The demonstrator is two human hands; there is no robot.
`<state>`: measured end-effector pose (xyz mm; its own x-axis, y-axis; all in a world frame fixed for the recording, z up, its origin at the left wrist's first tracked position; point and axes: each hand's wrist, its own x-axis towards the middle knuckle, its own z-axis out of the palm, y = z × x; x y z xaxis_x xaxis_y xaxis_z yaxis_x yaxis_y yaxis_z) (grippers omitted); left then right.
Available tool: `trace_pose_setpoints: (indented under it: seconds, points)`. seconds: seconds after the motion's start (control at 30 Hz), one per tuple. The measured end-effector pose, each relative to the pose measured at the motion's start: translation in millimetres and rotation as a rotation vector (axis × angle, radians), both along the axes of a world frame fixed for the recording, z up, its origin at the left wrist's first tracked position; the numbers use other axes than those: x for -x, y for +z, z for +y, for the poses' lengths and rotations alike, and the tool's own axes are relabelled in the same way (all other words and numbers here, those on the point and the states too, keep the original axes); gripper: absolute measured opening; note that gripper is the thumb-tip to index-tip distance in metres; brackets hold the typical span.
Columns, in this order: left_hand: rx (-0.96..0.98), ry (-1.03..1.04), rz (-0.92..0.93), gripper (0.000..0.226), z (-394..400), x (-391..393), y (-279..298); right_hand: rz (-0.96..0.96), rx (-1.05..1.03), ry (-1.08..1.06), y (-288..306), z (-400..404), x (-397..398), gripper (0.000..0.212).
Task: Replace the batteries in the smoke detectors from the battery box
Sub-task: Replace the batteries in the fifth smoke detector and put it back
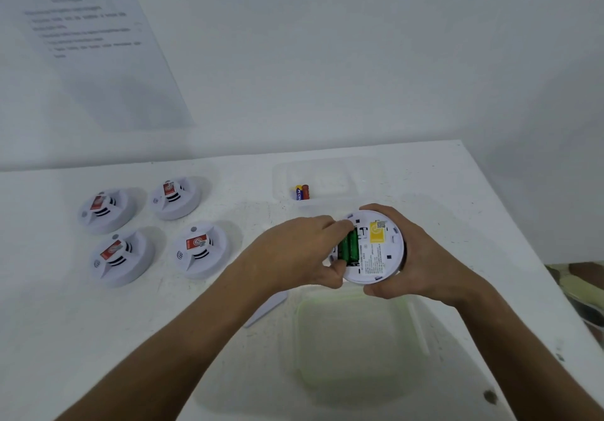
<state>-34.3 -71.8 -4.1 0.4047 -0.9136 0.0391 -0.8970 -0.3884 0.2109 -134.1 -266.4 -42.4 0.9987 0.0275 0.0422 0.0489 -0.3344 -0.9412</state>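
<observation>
My right hand [415, 257] grips a white round smoke detector [379, 250], back side up, with a yellow label and an open battery bay. Two green batteries [348, 247] lie in that bay. My left hand [304, 254] pinches the left green battery between thumb and fingertips. Behind the detector stands a clear battery box [327, 175] with two batteries [302, 192] in it, one yellow-blue and one red. Several more white smoke detectors [199, 247] with red labels sit face up on the table at the left.
A clear empty plastic container [353, 339] with a greenish rim stands right below my hands. A flat white cover piece [266, 309] lies left of it. The white table [65, 339] ends at the right edge; a printed sheet [88, 35] hangs on the wall.
</observation>
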Motion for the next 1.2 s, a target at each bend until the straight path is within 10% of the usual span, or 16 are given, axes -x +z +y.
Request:
trace_pose_setpoints:
  seconds: [0.23, 0.7, 1.0, 1.2]
  points:
    - [0.273, -0.067, -0.063, 0.041, 0.0, 4.1, -23.5, -0.041, -0.069, -0.06, -1.7, -7.4, 3.2, 0.09]
    - [0.59, 0.448, 0.552, 0.013, -37.7, -21.1, 4.0, -0.049, -0.022, -0.243, 3.7, -45.0, 16.5, 0.097]
    - [0.371, 0.552, 0.743, 0.008, -69.8, -40.7, -38.1, -0.019, -0.029, -0.323, 2.1, -60.9, 30.8, 0.093]
    - [0.225, 0.482, 0.538, 0.022, -83.1, -36.0, -54.6, -0.015, -0.02, -0.302, -2.9, -59.4, 30.6, 0.097]
